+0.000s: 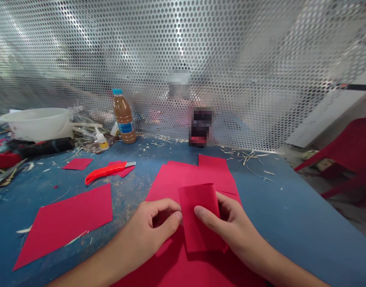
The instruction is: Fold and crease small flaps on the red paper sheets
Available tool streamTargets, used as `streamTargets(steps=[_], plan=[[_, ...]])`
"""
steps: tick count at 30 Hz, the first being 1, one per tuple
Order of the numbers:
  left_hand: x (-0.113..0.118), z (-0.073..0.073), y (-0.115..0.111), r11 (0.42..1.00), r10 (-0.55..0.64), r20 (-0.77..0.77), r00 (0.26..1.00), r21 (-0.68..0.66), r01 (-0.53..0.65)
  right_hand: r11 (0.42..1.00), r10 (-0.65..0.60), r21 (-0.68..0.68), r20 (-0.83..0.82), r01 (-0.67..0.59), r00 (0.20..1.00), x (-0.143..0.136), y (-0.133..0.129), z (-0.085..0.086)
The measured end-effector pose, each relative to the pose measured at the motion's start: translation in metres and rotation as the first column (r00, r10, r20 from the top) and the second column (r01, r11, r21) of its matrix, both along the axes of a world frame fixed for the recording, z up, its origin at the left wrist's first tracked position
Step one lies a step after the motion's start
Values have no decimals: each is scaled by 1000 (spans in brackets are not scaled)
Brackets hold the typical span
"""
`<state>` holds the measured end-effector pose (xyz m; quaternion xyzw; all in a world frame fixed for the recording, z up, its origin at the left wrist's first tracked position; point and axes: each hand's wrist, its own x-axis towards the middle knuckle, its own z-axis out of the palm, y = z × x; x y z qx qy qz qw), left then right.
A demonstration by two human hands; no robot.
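A folded piece of red paper [195,235] is held upright in front of me, over larger red sheets [171,179] lying on the blue table. My right hand [231,223] grips its right side, thumb across the front and fingers behind. At its left edge, my left hand [159,223] is closed in a pinch, thumb against the bent index finger; how much paper sits between those fingertips is hard to see. A red-handled utility knife [108,171], blade showing, rests partly over a small red paper piece [129,171] to the left.
Another red sheet [72,219] lies left, with a small red piece [77,164] beyond it. Farther back are a bottle of brown liquid [122,111], a white glue bottle [101,139], a white basin [39,123] and a black-and-red tool [45,147]. A perforated metal panel [231,79] borders the table.
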<state>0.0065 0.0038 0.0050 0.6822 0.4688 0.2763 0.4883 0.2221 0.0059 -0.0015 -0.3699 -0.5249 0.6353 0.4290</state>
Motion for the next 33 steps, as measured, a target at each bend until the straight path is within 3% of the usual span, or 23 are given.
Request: streamTargets(steps=[8,15,33], plan=[[1,1,1,1000,-4,2,1000,-14,4,1000,4,-14,-1,-4,1000,1,-2,-1],[3,-3,1,996,70,163,984,-63,-61,999,31,-17,-26,-32,999,0,-2,0],[3,-13,1,998,58,195,979,-49,-50,997,43,-69,-5,-44,999,-1,-3,0]])
